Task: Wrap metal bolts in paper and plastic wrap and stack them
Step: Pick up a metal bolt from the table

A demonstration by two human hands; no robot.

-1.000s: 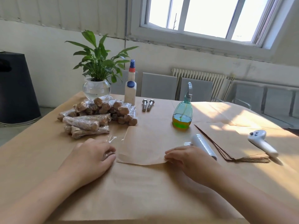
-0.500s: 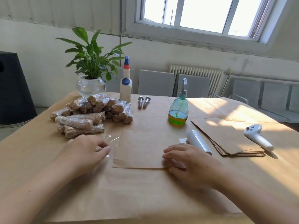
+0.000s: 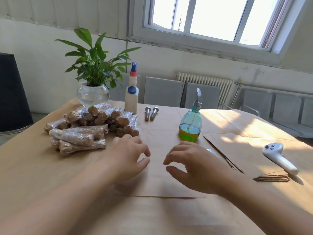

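Over the loose paper sheet (image 3: 157,180) at the near middle of the bench (image 3: 33,175), both hands hover with nothing in them. The left hand (image 3: 128,158) and the right hand (image 3: 194,165) sit just beside each other with a narrow gap between, fingers loosely curled and spread, fingertips pointing inward; neither grips anything.

The sheet lies flat, its near edge slightly raised. Beyond the sheet, two bare metal bolts (image 3: 151,113) lie side by side, heads away from the person, well apart from the hands. Left of the sheet sits the stack of wrapped bolts (image 3: 91,126), bundled in paper and clear film. Behind that stack stand a glue bottle (image 3: 131,97) and a potted plant (image 3: 93,77). Right of the sheet, a roll of plastic wrap (image 3: 210,151) shows only partly behind the right hand; further right lies a pile of paper sheets (image 3: 240,153) with a white controller (image 3: 279,158) resting on it. A spray bottle (image 3: 191,122) stands beyond the sheet, right of the bolts.

Judged step: fetching the next bolt. Recommended procedure: flatten the sheet first, pick one bolt only, lay it parallel to the near edge, then roll tightly and tuck the ends before applying film.
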